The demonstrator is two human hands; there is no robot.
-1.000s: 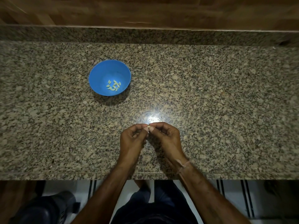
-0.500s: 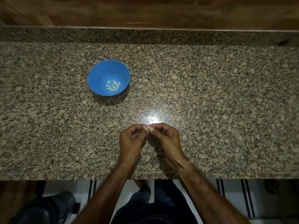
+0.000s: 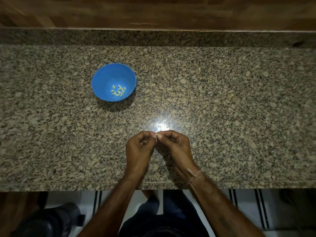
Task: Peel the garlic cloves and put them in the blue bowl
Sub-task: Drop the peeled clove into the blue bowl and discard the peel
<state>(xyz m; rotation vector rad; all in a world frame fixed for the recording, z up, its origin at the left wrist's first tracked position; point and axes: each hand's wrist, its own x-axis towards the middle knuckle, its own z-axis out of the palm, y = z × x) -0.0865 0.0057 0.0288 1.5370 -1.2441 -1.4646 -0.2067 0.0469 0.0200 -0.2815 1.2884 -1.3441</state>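
A blue bowl (image 3: 102,79) stands on the granite counter, left of centre, with several pale peeled garlic cloves (image 3: 118,91) in its bottom. Nearer the front edge, my left hand (image 3: 139,149) and my right hand (image 3: 176,147) meet fingertip to fingertip. Both pinch one small garlic clove (image 3: 156,134) between thumbs and forefingers. The clove is mostly hidden by the fingertips. The bowl lies well to the upper left of the hands.
The speckled granite counter (image 3: 239,108) runs the whole width, with a raised back ledge and a wooden wall behind. Its front edge (image 3: 68,183) is close to my wrists. A lamp glare sits just beyond the fingertips. The floor and a dark object show below.
Both hands stay in the same spot, still pinching the clove; only small finger shifts. The bowl has not moved.
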